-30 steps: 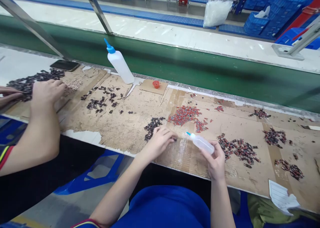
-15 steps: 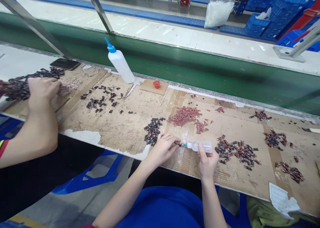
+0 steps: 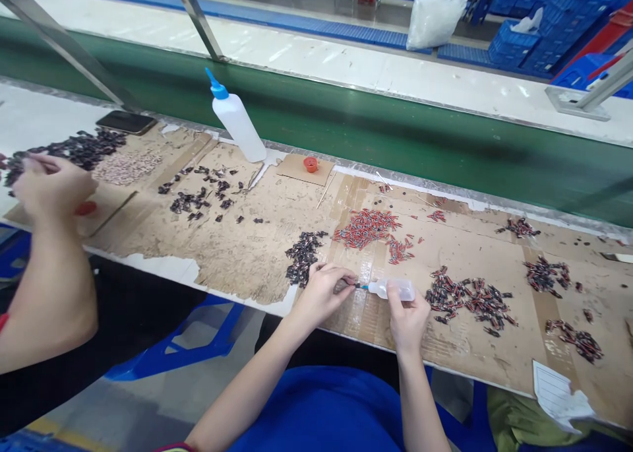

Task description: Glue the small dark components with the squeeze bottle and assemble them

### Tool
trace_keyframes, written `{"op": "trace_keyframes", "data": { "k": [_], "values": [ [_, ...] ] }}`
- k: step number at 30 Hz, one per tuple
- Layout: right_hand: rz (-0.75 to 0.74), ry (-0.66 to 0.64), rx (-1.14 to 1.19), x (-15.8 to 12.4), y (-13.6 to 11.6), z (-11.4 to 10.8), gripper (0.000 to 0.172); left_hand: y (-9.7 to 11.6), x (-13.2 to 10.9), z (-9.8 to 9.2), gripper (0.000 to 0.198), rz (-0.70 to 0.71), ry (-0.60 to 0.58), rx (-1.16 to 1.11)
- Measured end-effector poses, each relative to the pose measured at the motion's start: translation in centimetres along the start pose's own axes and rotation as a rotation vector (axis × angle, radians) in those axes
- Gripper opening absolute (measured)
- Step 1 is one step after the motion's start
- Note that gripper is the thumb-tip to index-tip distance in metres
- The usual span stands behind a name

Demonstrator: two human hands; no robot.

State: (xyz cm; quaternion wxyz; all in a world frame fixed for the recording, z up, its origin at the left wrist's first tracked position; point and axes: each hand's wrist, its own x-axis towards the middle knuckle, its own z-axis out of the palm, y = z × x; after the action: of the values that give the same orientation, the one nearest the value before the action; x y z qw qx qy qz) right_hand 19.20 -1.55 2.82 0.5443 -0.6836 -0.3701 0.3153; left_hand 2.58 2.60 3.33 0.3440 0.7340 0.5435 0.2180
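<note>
My left hand (image 3: 329, 288) pinches a small black part (image 3: 358, 285) between thumb and fingertips. In my right hand (image 3: 409, 317) lies a small clear squeeze bottle (image 3: 394, 290), held sideways, its blue tip pointing left. That tip meets or nearly meets the black part; the exact contact is too small to tell. Left of my left hand is a pile of small black parts (image 3: 303, 257). Beyond my hands lies a heap of small red parts (image 3: 366, 227). Right of the bottle are piles of black-and-red pieces (image 3: 472, 300).
A large white bottle with blue cap (image 3: 241, 129) and a red cup (image 3: 310, 164) stand at the back of the cardboard-covered bench (image 3: 247, 260). A phone (image 3: 126, 122) lies farther left. A co-worker's hand (image 3: 52, 185) works by a black heap. A green belt (image 3: 346, 119) runs behind.
My hands keep almost the same place, the bottle shifting slightly left. The co-worker's hand has moved left and lower, uncovering a red object and a thin dark stick.
</note>
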Motion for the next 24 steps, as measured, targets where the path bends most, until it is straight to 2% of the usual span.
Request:
{"op": "trace_keyframes", "data": {
  "k": [8,17,24],
  "values": [
    [-0.019,0.041,0.028,-0.05,0.05,-0.06,0.029,-0.05,0.05,-0.02,0.014,0.000,-0.002,0.000],
    [-0.021,-0.024,-0.006,0.06,0.23,0.04,0.033,-0.04,0.03,0.07,0.015,0.009,0.009,0.000],
    [-0.006,0.046,0.018,0.05,0.17,0.00,0.032,0.09,0.04,0.04,0.016,0.010,-0.021,0.028]
  ]
}}
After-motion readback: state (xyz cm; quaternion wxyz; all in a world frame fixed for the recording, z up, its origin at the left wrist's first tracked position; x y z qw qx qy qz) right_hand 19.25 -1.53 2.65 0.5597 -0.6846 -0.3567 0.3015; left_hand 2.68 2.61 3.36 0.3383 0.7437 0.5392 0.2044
